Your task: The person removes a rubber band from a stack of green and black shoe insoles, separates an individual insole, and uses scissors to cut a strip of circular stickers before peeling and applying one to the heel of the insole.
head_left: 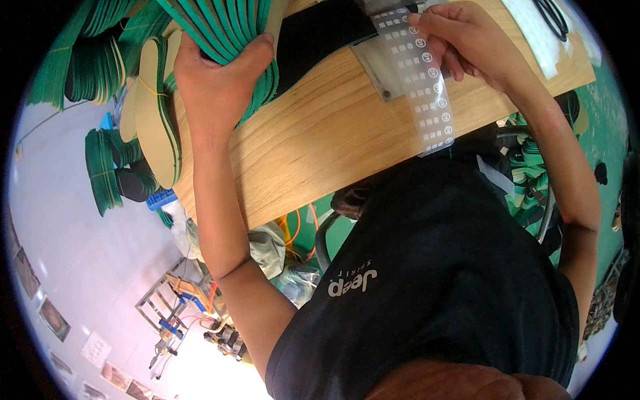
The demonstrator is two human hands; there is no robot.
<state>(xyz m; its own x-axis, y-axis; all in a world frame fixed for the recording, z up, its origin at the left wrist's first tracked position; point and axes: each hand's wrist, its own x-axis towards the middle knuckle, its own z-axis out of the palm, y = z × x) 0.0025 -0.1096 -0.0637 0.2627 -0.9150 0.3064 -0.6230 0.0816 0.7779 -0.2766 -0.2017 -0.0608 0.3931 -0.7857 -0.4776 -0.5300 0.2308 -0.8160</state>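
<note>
Wooden table [313,133] — insoles [220,30] under left hand [217,80]

wooden table [320,133], tan insoles [157,113], orange cables [297,230]

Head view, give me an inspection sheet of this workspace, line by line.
Surface: wooden board, mostly bare in the middle.
Job's things: fanned stack of green insoles at the board's far left; clear label strip with small round stickers hanging over the near edge.
Clutter: bundled green insoles and tan insoles left of the board; a black sheet at the far edge.
Grippers: left hand grips the insole stack; right hand has its fingers pinching the strip's top.
Cables: orange cable below the board.
Surroundings: green floor, pale floor at left.
</note>
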